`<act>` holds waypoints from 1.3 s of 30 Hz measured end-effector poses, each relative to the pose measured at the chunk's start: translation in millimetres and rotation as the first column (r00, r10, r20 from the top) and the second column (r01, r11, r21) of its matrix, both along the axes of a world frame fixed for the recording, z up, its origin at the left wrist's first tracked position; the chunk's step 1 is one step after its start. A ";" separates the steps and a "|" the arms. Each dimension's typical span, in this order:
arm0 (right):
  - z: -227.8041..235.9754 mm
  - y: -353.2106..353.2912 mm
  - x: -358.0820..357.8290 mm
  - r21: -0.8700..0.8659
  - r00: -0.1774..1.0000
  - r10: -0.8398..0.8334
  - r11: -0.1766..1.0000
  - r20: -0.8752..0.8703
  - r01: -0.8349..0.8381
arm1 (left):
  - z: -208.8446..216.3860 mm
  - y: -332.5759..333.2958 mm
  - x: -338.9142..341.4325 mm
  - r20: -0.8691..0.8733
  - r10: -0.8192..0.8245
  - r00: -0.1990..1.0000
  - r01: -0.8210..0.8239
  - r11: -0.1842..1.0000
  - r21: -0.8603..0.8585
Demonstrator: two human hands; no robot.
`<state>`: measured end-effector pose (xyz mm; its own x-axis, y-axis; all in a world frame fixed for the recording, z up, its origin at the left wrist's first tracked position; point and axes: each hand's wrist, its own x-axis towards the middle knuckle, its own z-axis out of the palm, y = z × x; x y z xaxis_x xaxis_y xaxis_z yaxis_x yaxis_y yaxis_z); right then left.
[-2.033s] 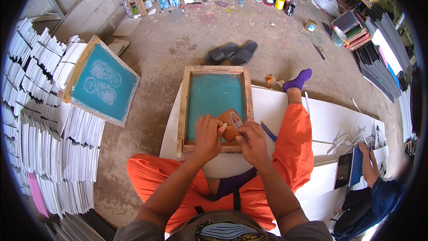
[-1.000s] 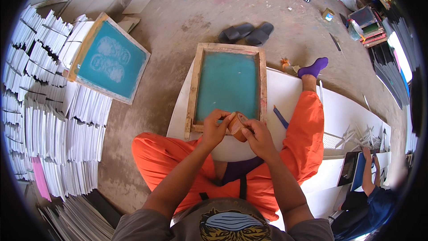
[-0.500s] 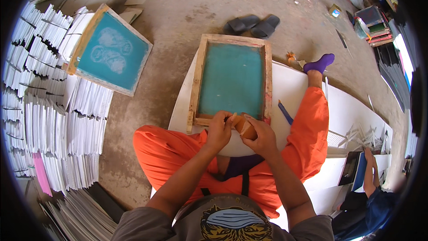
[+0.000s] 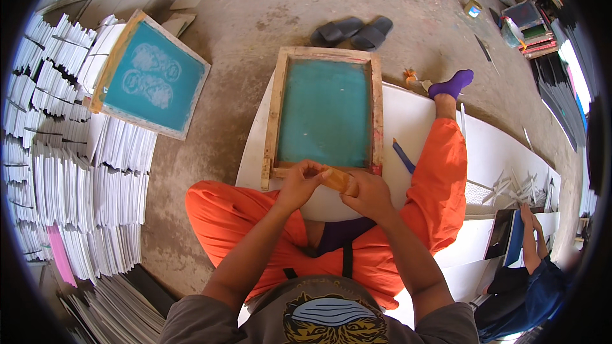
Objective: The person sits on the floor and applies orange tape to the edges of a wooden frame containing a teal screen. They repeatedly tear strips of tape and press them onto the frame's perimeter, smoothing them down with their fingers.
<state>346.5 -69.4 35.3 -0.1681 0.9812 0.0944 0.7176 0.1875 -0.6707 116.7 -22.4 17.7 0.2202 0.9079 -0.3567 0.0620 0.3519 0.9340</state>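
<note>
Tape [image 4: 336, 180]: brown, between my hands, by the near edge of the frame [image 4: 377, 114].
Left hand [image 4: 301, 186]: I pinch one end of the tape.
Right hand [image 4: 371, 195]: I hold its other side.
Frame: wood, lying on a white board [image 4: 411, 121].

Glossy brown tape [image 4: 338, 180], rough wooden frame [image 4: 275, 108], matt concrete floor [image 4: 252, 51]

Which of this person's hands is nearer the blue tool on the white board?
Right. The right hand is below and left of the blue tool in the picture; the left hand is farther left, across the tape.
</note>
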 end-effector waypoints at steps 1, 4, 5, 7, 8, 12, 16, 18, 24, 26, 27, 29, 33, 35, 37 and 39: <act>2.2 2.0 -1.7 -0.007 1.000 0.005 1.000 -0.008 -0.006 | -0.7 0.2 -2.8 -0.018 -0.009 1.000 0.009 1.000 0.014; 13.4 8.8 -4.4 -0.135 0.998 0.063 0.989 0.007 -0.062 | 7.8 3.7 -6.4 -0.104 -0.015 0.994 0.020 0.999 0.048; 13.2 9.1 -6.4 -0.117 0.999 0.042 0.992 0.014 -0.040 | 13.0 5.2 -7.5 -0.138 -0.013 0.990 0.021 0.998 0.058; 12.9 9.2 -7.4 -0.079 0.999 0.000 0.997 0.032 0.003 | 25.8 7.3 -9.1 -0.134 0.001 0.991 0.005 0.999 0.046; 8.9 10.6 -5.6 -0.042 0.999 0.004 0.999 0.035 -0.002 | 30.6 8.3 -10.2 -0.132 0.009 0.991 -0.003 0.999 0.040; 3.6 18.1 3.3 0.075 0.999 0.024 0.997 0.049 -0.028 | 41.0 14.4 -17.7 -0.206 -0.007 0.979 0.012 1.000 0.021; -0.4 18.9 6.8 -0.016 0.986 -0.014 1.000 -0.168 0.011 | 39.0 20.3 -23.1 -0.125 -0.016 0.992 -0.002 0.990 -0.144; -0.8 18.5 7.3 -0.006 0.978 -0.004 1.000 -0.207 0.003 | 40.4 22.7 -24.9 -0.096 -0.003 0.995 -0.015 0.982 -0.186; 16.1 26.3 10.3 0.189 0.985 0.092 0.980 -0.148 -0.063 | 49.1 29.8 -34.7 -0.082 -0.023 0.996 0.006 0.979 -0.205; 20.7 26.3 14.9 0.215 0.990 0.094 0.974 -0.107 -0.070 | 68.7 29.1 -28.8 -0.062 -0.018 0.998 0.006 0.982 -0.191; 25.4 28.2 15.8 0.236 0.990 0.105 0.968 -0.096 -0.080 | 76.4 29.7 -28.4 -0.069 -0.009 0.998 -0.002 0.988 -0.153; 34.1 33.0 18.5 0.227 0.991 0.134 0.966 -0.019 -0.126 | 86.4 31.8 -29.7 -0.083 0.010 0.996 -0.016 0.997 -0.075; 32.3 43.4 29.9 0.125 0.954 0.205 0.964 0.217 -0.235 | 88.8 31.1 -34.2 -0.069 -0.013 0.998 0.013 1.000 0.004; 26.9 44.4 36.9 0.078 0.962 0.173 0.978 0.212 -0.193 | 86.6 28.4 -30.8 -0.080 -0.016 0.997 0.015 1.000 -0.010; 30.6 44.3 42.0 0.017 0.992 0.075 0.997 0.102 -0.077 | 92.3 34.2 -37.9 -0.070 -0.001 0.998 -0.002 0.999 -0.047; 35.8 39.2 46.5 -0.024 0.988 -0.026 0.999 -0.153 0.022 | 100.0 40.9 -44.5 -0.057 0.008 0.998 -0.011 0.998 -0.062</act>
